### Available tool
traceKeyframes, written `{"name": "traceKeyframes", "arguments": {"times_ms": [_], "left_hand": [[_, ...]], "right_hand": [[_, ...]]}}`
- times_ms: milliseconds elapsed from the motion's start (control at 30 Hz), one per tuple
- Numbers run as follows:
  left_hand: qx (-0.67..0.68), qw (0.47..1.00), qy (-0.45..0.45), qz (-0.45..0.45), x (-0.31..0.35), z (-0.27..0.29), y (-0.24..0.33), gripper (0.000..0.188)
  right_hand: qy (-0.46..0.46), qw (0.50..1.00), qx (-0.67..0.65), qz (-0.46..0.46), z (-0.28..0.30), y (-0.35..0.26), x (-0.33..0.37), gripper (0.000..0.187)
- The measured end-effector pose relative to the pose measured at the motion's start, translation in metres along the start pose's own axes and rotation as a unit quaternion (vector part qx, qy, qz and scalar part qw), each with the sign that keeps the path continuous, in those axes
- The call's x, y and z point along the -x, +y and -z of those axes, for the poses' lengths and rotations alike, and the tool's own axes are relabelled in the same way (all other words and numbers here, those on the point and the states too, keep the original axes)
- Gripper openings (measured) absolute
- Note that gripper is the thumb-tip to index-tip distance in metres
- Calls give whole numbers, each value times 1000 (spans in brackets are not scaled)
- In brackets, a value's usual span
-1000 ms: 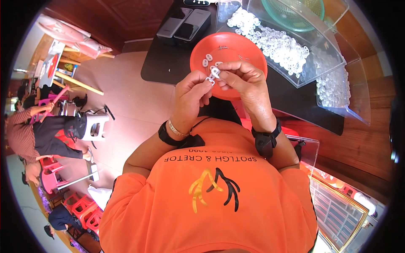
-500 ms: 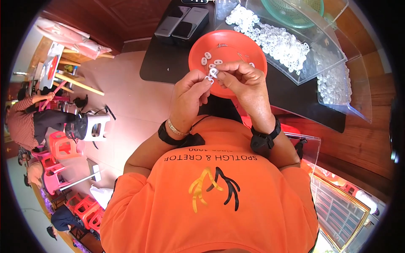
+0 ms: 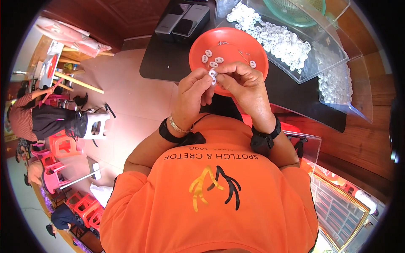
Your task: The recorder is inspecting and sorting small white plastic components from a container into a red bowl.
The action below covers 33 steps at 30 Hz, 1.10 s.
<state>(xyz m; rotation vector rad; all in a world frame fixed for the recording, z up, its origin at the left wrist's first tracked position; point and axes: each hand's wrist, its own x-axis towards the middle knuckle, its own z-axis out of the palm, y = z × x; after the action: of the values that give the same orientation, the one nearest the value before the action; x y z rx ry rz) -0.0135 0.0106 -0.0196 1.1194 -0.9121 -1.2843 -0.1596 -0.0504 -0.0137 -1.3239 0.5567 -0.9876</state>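
Over the near part of an orange bowl [image 3: 198,50], my two hands meet with their fingertips together. Between them is a small white two-hole plastic piece [image 3: 213,76], its holes facing up; I cannot tell whether it is one piece or two pressed together. My left hand [image 3: 192,95] pinches its lower end between thumb and finger. At the upper end, my right hand [image 3: 249,88] grips it the same way. Inside the bowl lie several similar white pieces [image 3: 219,60] and a few thin metal pins [image 3: 222,43].
A clear plastic box [image 3: 310,78] holding many white pieces [image 3: 278,40] and a green basket [image 3: 295,21] stands right of the bowl on the black table [image 3: 162,69]. Grey-and-black devices [image 3: 185,21] sit behind left. Leftward are a person [image 3: 25,118] and red stools [image 3: 63,145].
The white piece in my fingertips has turned, so its holes now line up one above the other. My hands stay nearly in place. The person at the left has shifted slightly.
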Motion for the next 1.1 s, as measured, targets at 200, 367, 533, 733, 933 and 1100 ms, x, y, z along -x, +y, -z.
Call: {"name": "traceKeyframes", "arguments": {"times_ms": [200,367,533,733,933,1100], "left_hand": [[12,1000,1,-18,0,-2,-4,20],[26,998,49,-9,0,-7,-2,22],[16,998,53,-8,0,-11,-2,23],[35,998,56,-26,-1,-6,-9,25],[28,997,55,-35,2,-5,-5,24],[28,997,48,-44,4,-6,-3,24]], "right_hand": [[-16,999,29,6,-2,-4,1,9],[-20,984,169,59,-8,-10,3,16],[0,914,366,178,-6,-5,-1,27],[-5,919,354,171,-8,-7,4,27],[-14,932,330,151,-10,-13,8,27],[-20,936,327,127,-12,-13,9,20]]}}
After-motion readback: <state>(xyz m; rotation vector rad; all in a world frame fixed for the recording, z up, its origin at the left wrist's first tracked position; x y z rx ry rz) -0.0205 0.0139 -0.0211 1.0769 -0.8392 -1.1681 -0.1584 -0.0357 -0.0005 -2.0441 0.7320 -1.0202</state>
